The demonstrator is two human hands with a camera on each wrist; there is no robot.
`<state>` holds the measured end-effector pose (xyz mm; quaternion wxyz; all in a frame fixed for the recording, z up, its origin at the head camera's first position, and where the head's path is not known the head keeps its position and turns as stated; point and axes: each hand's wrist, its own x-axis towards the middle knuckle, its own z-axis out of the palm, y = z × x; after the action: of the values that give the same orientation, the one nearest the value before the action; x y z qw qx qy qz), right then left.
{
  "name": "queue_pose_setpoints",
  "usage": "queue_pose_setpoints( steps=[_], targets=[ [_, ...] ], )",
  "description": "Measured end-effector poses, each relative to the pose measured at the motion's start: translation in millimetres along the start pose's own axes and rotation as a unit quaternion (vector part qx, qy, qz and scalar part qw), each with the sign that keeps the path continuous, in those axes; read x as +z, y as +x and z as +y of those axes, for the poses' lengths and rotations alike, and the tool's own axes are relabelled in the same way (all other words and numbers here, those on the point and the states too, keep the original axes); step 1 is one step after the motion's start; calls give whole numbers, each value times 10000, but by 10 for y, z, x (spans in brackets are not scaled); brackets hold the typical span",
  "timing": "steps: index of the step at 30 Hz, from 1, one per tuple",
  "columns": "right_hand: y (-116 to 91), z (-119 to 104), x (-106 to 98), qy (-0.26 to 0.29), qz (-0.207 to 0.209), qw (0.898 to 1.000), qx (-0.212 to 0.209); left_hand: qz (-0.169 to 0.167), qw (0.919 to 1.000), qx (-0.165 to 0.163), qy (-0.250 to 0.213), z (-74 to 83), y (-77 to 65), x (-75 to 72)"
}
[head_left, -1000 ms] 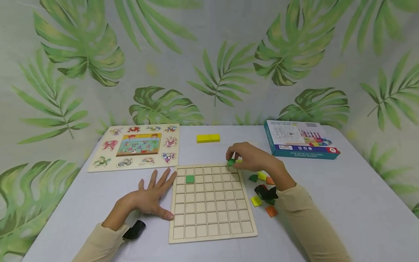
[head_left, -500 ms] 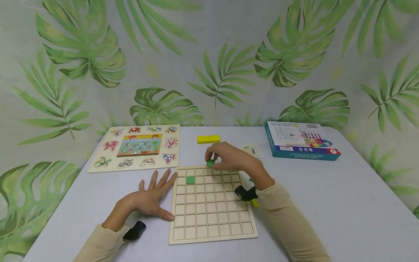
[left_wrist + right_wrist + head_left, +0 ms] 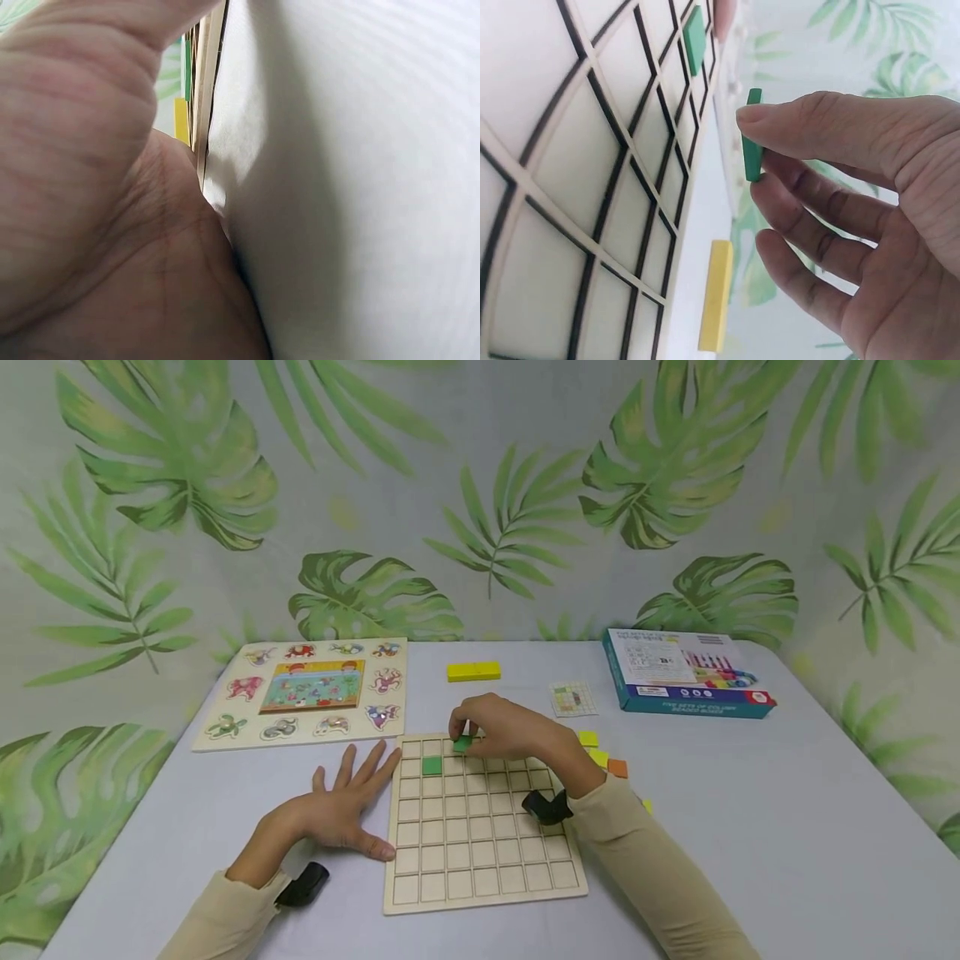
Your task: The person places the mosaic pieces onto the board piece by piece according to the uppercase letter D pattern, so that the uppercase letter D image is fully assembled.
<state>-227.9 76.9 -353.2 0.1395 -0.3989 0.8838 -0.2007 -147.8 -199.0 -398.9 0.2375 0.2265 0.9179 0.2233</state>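
Left hand near, palm close-up, partly cropped. Wooden board edge-on beyond it, contact unclear. Slivers of green piece and yellow block, leaf-print cloth far. White tabletop, shadowed by hand.

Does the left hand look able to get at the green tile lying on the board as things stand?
Probably yes: the left hand rests, fingers spread, at the left edge of the board, near the green tile, and nothing visible blocks the way.
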Motion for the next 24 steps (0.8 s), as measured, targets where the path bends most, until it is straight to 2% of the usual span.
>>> queue_pose_setpoints(
  steps=[5, 12, 24],
  targets=[
    [31, -19, 24, -8, -38, 10000, -57, 23, 10000, -24, 61, -17, 4, -21],
    [67, -50, 87, 88, -154, 9998, 94, 25, 9999, -49, 109, -29, 2, -30],
    [93, -37, 221, -209, -279, 9994, -29, 15, 10000, -78, -13, -14, 2, 11]
  ],
)
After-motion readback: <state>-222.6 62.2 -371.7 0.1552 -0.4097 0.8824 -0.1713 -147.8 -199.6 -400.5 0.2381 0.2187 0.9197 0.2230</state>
